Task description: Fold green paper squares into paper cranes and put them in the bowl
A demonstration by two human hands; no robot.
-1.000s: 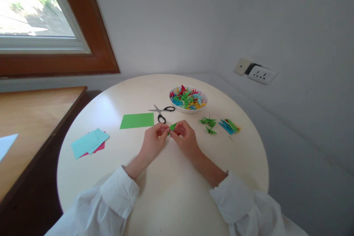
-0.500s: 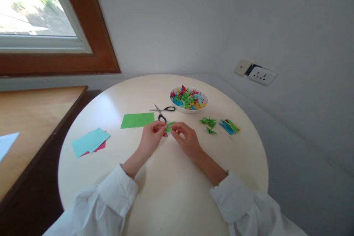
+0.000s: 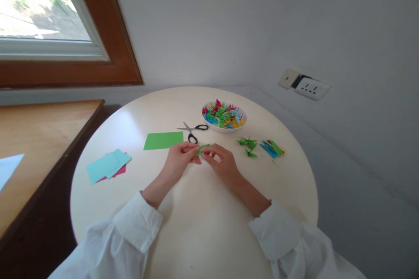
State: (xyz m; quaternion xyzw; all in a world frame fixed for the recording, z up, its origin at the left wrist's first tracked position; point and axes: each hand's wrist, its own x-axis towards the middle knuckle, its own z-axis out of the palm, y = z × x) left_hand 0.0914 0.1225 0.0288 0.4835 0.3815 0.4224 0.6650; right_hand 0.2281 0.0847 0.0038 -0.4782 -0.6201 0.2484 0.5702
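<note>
Between my two hands is a small folded piece of green paper, partly hidden by my fingers. My left hand pinches its left side between thumb and fingers. On the right side, my right hand has its thumb and forefinger closed on the paper. Just beyond my hands, a pair of scissors with black handles lies with its blades spread. A flat green sheet of paper rests to the left of the scissors.
A white bowl at the back holds many coloured paper cranes. Several green paper cranes lie right of my hands, beside a pile of coloured paper strips. Light blue sheets over pink paper lie at left on the round white table.
The green paper has turned and tilted between my fingers. My left hand has shifted slightly left, and the fingers of my right hand have moved along the paper.
</note>
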